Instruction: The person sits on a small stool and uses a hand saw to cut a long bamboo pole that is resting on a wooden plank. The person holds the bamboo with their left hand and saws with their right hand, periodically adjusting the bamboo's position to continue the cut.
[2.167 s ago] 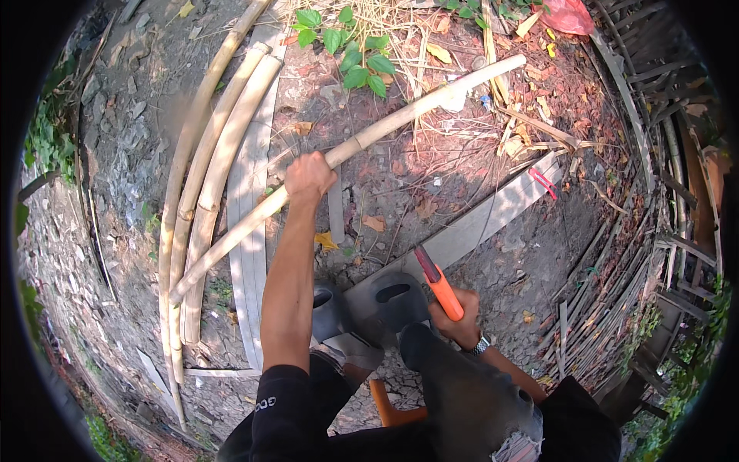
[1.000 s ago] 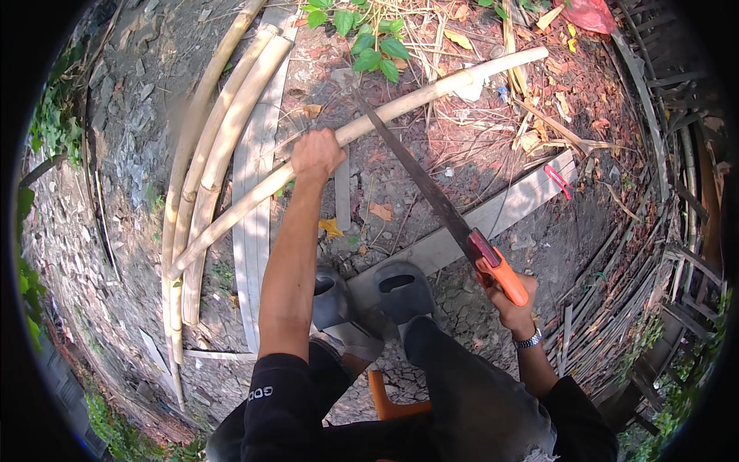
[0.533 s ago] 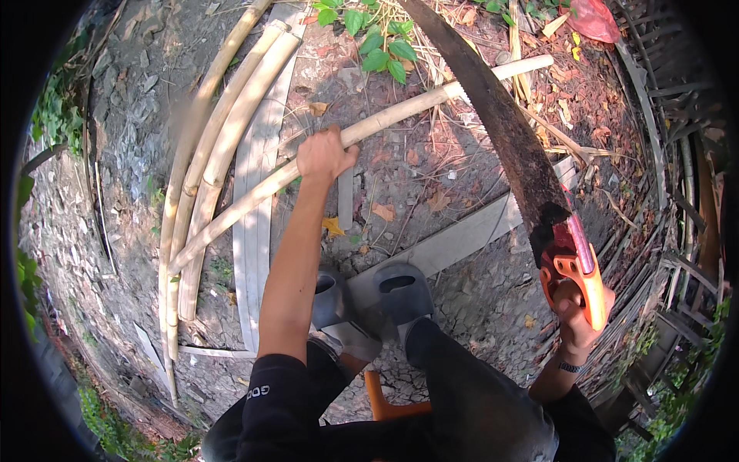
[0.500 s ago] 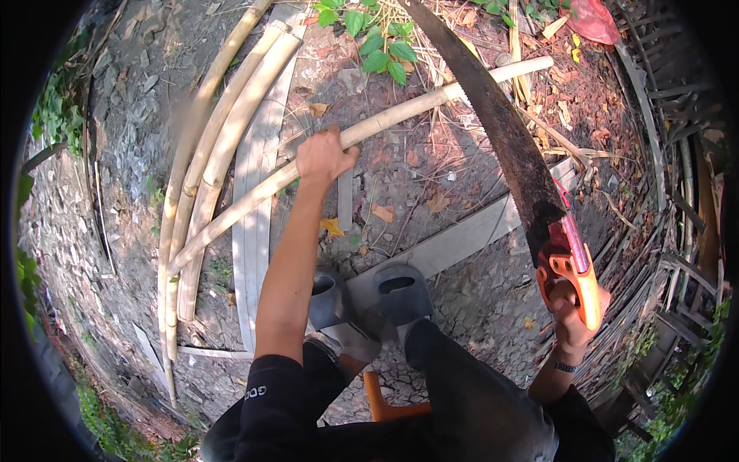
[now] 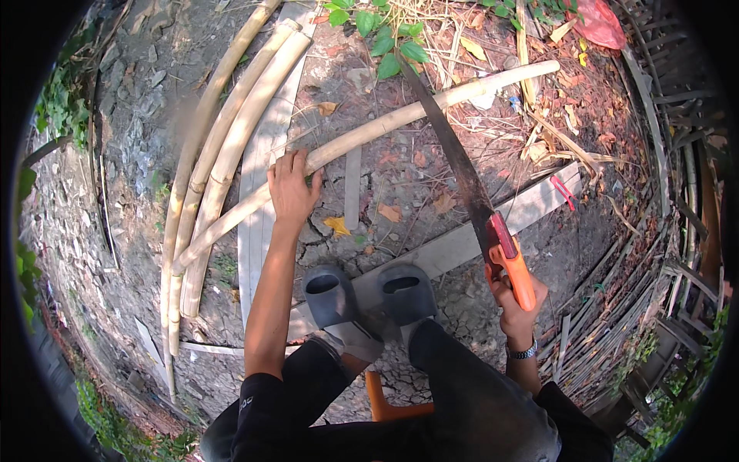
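A long pale bamboo pole point(image 5: 377, 129) lies slanting across the ground, its near left end over other poles. My left hand point(image 5: 291, 189) rests on it with fingers stretched over the top and thumb apart. In my right hand point(image 5: 519, 308) is a handsaw point(image 5: 450, 150), gripped by its orange handle. Its dark, rust-stained blade points up and left and crosses over the pole's right part. Whether the teeth touch the pole I cannot tell.
Several bamboo poles point(image 5: 239, 131) lie at the left beside a long grey board point(image 5: 255, 223). A plank point(image 5: 454, 250) runs under my slippers point(image 5: 404, 292), with a small red object point(image 5: 563, 192) on it. Leafy plants point(image 5: 392, 38) and a red plastic bag point(image 5: 599, 23) are farther off.
The saw has swung left and lower, its blade now across the pole. My left hand has slid slightly left along the pole and its fingers have loosened from a grip.
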The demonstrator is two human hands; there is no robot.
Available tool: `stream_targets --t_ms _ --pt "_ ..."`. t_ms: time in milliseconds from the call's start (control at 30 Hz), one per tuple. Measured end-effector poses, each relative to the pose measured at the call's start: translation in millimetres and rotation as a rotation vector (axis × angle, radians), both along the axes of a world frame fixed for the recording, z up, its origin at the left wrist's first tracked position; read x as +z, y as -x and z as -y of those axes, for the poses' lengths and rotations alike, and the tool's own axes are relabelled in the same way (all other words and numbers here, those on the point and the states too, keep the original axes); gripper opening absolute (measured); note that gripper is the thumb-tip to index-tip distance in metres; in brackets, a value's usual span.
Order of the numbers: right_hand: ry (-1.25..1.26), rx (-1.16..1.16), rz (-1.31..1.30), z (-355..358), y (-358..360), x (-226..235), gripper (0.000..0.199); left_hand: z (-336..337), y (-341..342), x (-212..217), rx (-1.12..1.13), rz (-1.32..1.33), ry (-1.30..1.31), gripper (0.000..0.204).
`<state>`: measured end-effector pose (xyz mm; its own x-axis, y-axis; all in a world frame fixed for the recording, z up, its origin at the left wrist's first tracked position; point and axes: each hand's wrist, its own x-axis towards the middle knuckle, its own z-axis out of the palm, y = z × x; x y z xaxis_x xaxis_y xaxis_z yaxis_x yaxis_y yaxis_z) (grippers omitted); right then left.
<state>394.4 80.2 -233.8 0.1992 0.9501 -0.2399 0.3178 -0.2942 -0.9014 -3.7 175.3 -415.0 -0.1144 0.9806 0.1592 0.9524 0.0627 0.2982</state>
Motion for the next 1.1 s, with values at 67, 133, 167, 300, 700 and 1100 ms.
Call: stream_targets --t_ms 67,133,167,300,700,1100 --pt "0.011 0.009 -0.019 1 -5 0 0.024 17 22 -3 0.027 -0.027 -0.004 0.054" --pt "0.049 0.054 -0.070 3 -12 -1 0.037 34 48 -2 0.063 -0.088 0.062 0.055" --pt "0.047 0.057 -0.056 4 -13 -1 0.036 37 54 -2 0.062 -0.099 0.062 0.056" --pt "0.058 0.105 0.001 15 -29 -15 0.031 34 46 12 0.020 -0.108 0.003 0.058" --pt "-0.044 0.026 -0.168 -5 -2 -34 0.007 319 -198 74 -1.108 0.591 1.859 0.054" --pt "-0.108 0.108 -0.204 -24 9 -41 0.012 324 -218 64 -0.939 0.801 1.999 0.046"
